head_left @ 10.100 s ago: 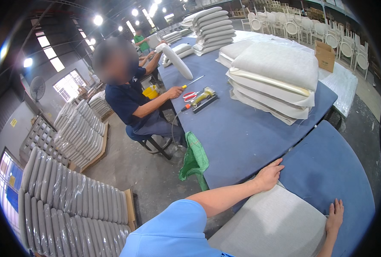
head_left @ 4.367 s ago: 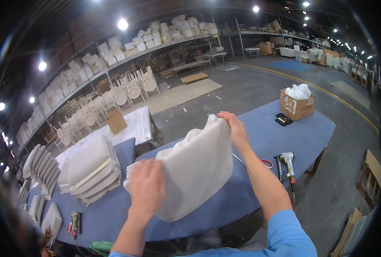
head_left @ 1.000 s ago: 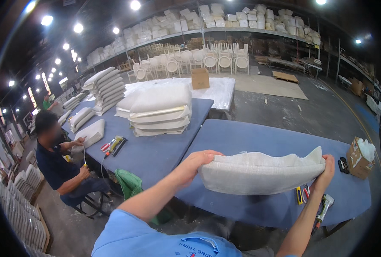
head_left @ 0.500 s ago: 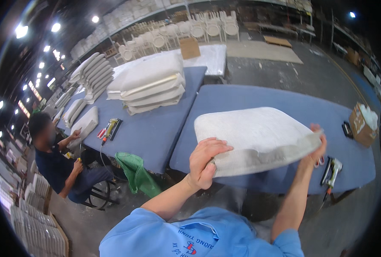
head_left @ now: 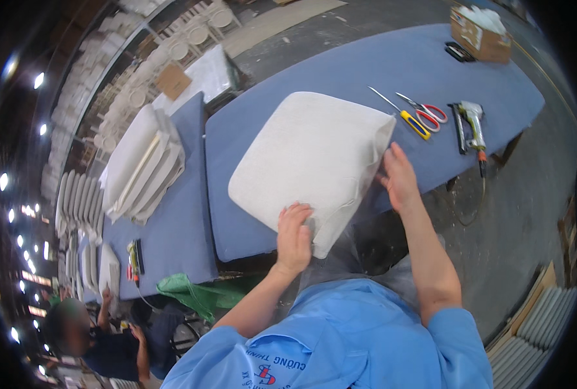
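Observation:
A white, fabric-covered seat cushion (head_left: 308, 146) lies tilted on the blue padded table (head_left: 269, 94), its near corner reaching past the front edge. Along its near right side the loose fabric edge is rumpled. My left hand (head_left: 294, 240) rests on the near left part of the cushion, fingers stretched out over the fabric. Beside the right side of the cushion is my right hand (head_left: 400, 176), fingers apart and close to the fabric edge. Right of the cushion lie a yellow-handled screwdriver (head_left: 416, 126), red-handled scissors (head_left: 431, 117) and a staple gun (head_left: 474, 123) with a hose.
An open cardboard box (head_left: 482, 42) stands at the table's far right, next to a small black object (head_left: 459, 52). Another table (head_left: 181, 249) on the left bears stacked cushions (head_left: 149, 168) and a second staple gun (head_left: 135, 259). A seated person (head_left: 110, 350) works there.
The cushion has come down from both raised hands onto the table and turned. My left hand has flattened on it, and my right hand has loosened its grip. The view has swung right.

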Demonstrator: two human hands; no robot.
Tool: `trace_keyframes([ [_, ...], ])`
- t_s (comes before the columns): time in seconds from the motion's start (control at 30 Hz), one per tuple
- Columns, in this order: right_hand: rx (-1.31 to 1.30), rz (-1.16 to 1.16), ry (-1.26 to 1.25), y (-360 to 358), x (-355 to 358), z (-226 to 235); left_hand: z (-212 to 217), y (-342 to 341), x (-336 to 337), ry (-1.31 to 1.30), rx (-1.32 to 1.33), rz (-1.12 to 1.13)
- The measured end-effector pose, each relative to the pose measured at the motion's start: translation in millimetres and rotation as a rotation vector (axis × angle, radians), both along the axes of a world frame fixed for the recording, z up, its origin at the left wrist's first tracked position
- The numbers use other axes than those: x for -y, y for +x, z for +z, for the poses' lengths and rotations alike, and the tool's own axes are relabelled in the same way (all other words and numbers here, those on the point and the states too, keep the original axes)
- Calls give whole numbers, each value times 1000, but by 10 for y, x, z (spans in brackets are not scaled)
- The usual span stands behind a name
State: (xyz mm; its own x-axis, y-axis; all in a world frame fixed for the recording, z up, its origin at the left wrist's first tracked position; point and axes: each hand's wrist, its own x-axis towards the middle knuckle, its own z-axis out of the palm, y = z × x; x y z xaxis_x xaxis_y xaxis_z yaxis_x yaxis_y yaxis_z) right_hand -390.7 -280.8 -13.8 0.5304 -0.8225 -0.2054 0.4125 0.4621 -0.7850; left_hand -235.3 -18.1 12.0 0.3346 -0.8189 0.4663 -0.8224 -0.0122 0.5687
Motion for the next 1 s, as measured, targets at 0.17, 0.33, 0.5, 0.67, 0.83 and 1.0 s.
trace_keyframes([
  [0.17,-222,152,100,-310,-702,-25,433,-94,-20,261,284,26],
  [0.33,-186,62,119,-155,-576,25,476,-209,309,370,502,-98],
  [0.5,-92,54,54,-33,-437,125,728,91,533,453,222,-221],
  [0.67,10,68,18,-14,-236,370,996,151,672,412,36,-218],
  [0.83,60,72,-2,75,-171,577,1094,231,664,313,-186,-173],
  [1.0,168,84,-31,224,-111,749,1300,334,723,210,-347,-156],
])
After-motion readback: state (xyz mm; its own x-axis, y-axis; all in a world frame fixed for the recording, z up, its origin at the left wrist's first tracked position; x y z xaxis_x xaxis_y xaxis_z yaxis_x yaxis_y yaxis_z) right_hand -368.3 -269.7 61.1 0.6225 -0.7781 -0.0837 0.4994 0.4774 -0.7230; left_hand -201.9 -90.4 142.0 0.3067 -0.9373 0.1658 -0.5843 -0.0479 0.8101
